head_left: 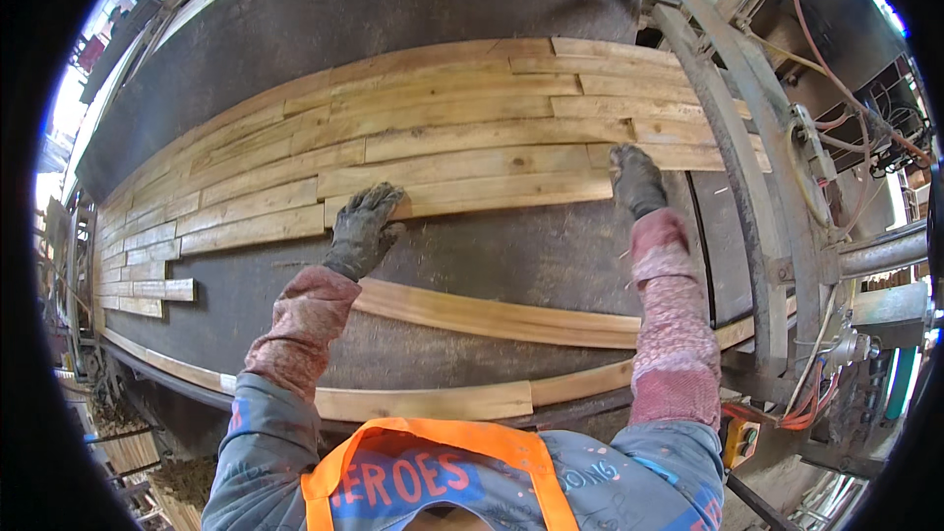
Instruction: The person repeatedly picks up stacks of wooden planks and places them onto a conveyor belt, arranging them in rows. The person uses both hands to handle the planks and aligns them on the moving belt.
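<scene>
Both of my hands wear dark, dirty work gloves. My left hand (364,231) lies on the near edge of the joined rows of wood, its fingers stretched over the left part of a wooden plank (501,193) and its thumb apart. At that plank's right end is my right hand (637,182), closed with the fingers curled against the wood. Part of the plank's end is hidden by this glove. Beyond my hands, several rows of pale planks (447,116) lie flat, side by side, with staggered ends.
A loose strip of wood (492,315) lies between my forearms on the dark table surface (492,248). Nearer me, a wooden edge strip (423,402) runs along the front. Grey metal frame bars (733,128), hoses and a cylinder (885,248) stand at the right.
</scene>
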The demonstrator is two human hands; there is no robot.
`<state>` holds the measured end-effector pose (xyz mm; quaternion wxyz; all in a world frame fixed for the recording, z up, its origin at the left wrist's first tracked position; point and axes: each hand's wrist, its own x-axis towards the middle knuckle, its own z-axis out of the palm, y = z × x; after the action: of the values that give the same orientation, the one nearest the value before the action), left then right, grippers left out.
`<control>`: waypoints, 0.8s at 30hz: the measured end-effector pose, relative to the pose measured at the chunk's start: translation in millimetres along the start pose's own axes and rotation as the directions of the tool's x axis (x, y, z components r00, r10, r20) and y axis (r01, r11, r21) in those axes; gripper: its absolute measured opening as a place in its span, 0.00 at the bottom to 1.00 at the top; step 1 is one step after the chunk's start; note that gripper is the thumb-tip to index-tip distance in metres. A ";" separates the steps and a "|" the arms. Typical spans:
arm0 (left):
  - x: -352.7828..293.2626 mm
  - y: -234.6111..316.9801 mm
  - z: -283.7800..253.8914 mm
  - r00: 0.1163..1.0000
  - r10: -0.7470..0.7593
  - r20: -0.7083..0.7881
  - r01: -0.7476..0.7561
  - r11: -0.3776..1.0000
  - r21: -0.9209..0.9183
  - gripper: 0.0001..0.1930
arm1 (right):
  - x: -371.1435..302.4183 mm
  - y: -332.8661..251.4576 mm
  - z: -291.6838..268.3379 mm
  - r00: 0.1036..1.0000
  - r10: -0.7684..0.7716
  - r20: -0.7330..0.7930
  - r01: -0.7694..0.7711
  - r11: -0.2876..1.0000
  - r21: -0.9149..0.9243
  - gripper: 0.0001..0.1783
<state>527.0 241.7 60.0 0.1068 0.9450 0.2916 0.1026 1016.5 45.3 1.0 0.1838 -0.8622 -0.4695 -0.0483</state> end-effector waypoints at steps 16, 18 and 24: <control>-71.8 32.5 -20.0 0.930 0.178 0.322 -0.025 0.904 -0.428 0.15 | -223.8 -122.4 -171.2 0.818 0.103 0.567 -0.575 0.198 0.794 0.26; -57.8 36.4 -35.7 0.800 0.000 0.599 0.443 0.674 -0.591 0.16 | -239.1 -125.5 -161.5 0.777 0.040 0.628 -0.625 0.174 0.761 0.25; -100.6 98.2 -38.7 0.938 0.085 0.337 -0.006 0.973 -0.230 0.36 | -280.5 -128.7 -138.7 0.669 0.276 0.690 -0.739 0.351 0.575 0.20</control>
<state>487.6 110.3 109.5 0.2603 0.9366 0.2327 -0.0296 766.8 -163.9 92.8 0.4478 -0.7538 -0.1570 0.4544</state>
